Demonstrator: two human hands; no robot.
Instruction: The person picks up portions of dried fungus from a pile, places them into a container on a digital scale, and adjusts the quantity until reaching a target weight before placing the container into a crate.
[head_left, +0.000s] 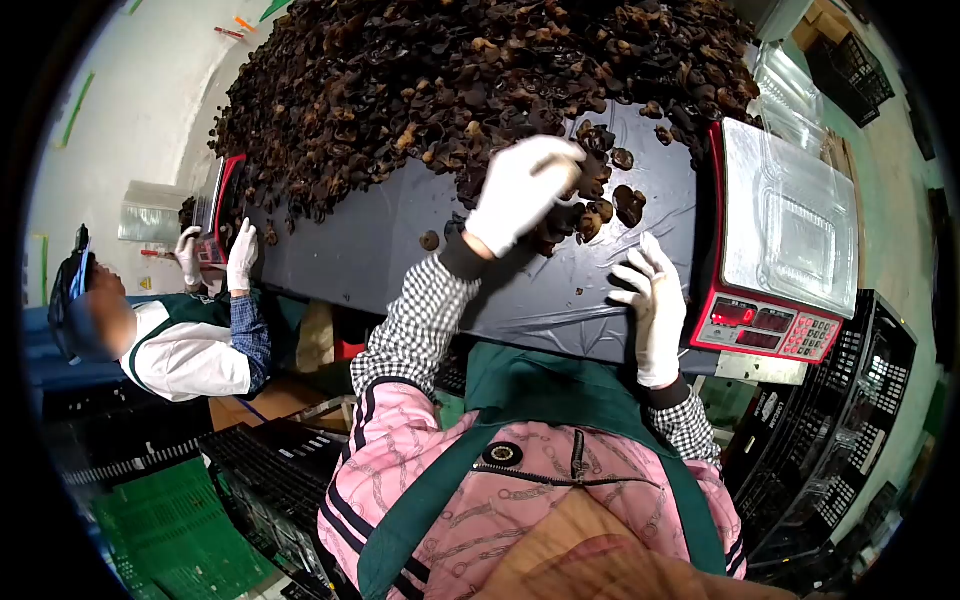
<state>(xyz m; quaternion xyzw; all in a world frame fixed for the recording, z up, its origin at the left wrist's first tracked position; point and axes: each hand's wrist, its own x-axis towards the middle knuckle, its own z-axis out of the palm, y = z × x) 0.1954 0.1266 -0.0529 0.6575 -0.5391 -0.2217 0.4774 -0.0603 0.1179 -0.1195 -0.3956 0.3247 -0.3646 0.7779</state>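
My left hand (pixel 525 190), in a white glove, reaches over the dark tabletop (pixel 390 245) at the near edge of a heap of dark brown wood ear mushrooms (pixel 420 80). Its fingers are curled inward above some of them, and whatever they hold is hidden. Just right of that hand lie several loose wood ear mushrooms (pixel 590 215). My right hand (pixel 652 305), also gloved, hovers by the table's near edge with fingers apart and nothing in them. To its right, a clear plastic container (pixel 805 225) rests on a red digital scale (pixel 768 325).
At the far left a co-worker (pixel 190 345) has gloved hands beside another red scale (pixel 212 215). Stacked clear containers (pixel 790 95) stand behind the right scale. Black crates (pixel 825 430) are at lower right, and a green crate (pixel 180 530) lies at lower left.
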